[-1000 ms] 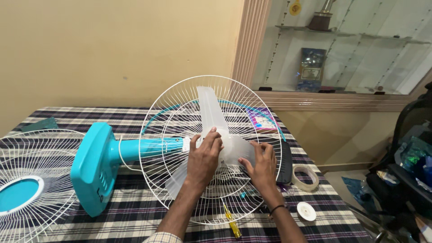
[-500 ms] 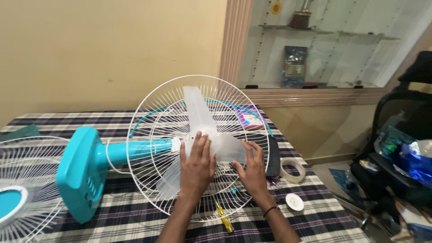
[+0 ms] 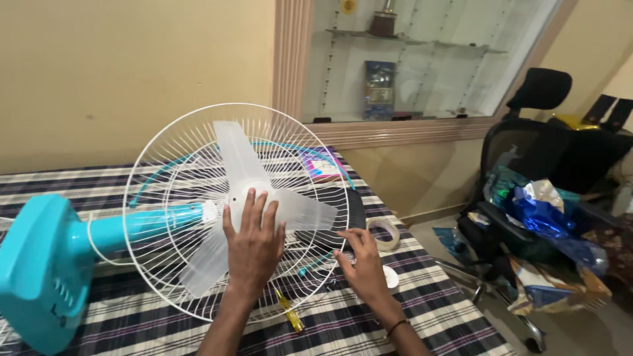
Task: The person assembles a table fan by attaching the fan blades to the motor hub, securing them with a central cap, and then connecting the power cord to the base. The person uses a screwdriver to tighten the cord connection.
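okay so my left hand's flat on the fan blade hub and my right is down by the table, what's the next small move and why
Probably reach the right hand on to the small white cap beside it. The left hand lies flat on the hub of the clear blade, which sits in the white guard with nothing visible fastening it. The right hand holds nothing and is nearest that cap on the table.

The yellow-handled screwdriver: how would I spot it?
Find the big white wire fan guard lying on the checked tablecloth. Just under its lower rim, between the person's two forearms, lies the screwdriver: small, with a clear yellow handle, the only yellow item there.
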